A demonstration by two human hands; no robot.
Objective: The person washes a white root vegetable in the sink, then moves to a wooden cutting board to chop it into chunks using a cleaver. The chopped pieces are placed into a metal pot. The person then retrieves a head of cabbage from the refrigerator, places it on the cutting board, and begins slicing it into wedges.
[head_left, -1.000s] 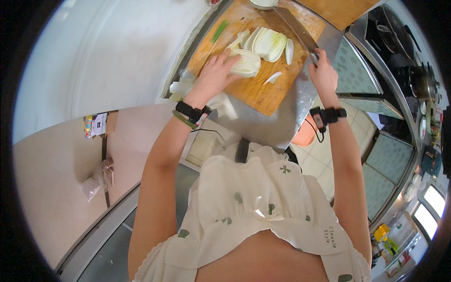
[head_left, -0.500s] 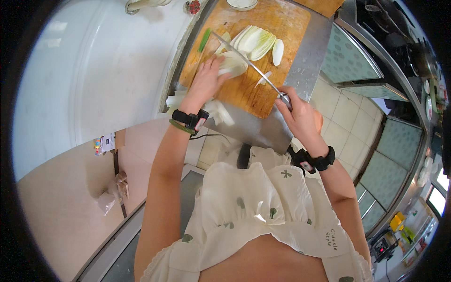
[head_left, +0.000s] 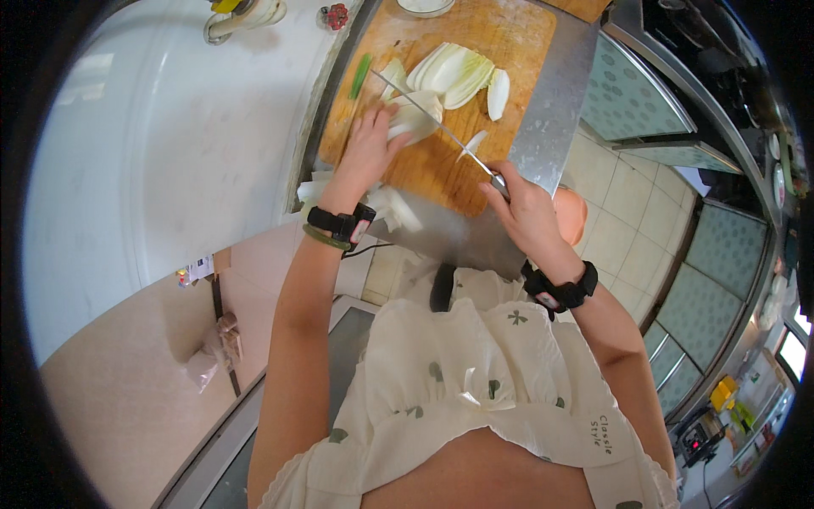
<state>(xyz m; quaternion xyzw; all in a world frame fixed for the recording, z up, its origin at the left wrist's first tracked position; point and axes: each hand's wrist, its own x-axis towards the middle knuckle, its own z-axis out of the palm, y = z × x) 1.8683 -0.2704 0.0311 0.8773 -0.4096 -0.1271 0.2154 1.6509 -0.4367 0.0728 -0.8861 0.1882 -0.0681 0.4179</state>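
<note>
A knife [head_left: 437, 125] has its handle in my right hand [head_left: 527, 212], fingers wrapped round it, and its blade reaches up and left across the wooden cutting board [head_left: 449, 178]. My left hand [head_left: 370, 148] presses its fingers on a pale piece of napa cabbage [head_left: 410, 121] that lies at the blade. Beyond the blade rests a stack of cabbage leaves [head_left: 449, 75], white with yellow-green edges. A single leaf piece [head_left: 498, 94] lies to its right, and a thin sliver [head_left: 473, 144] sits near the handle. A green strip [head_left: 360, 76] is at the board's left side.
White cabbage trimmings [head_left: 394, 208] lie on the metal counter [head_left: 462, 233] by my left wrist. A white bowl [head_left: 426, 7] stands at the board's far end. Left is a white surface with a red valve knob [head_left: 337, 16]. A pinkish round thing [head_left: 571, 214] is beyond my right hand.
The knife and my right hand have shifted slightly left, and the blade lies farther over the cabbage piece. My left hand still holds that piece. The whole view has shifted a little.
</note>
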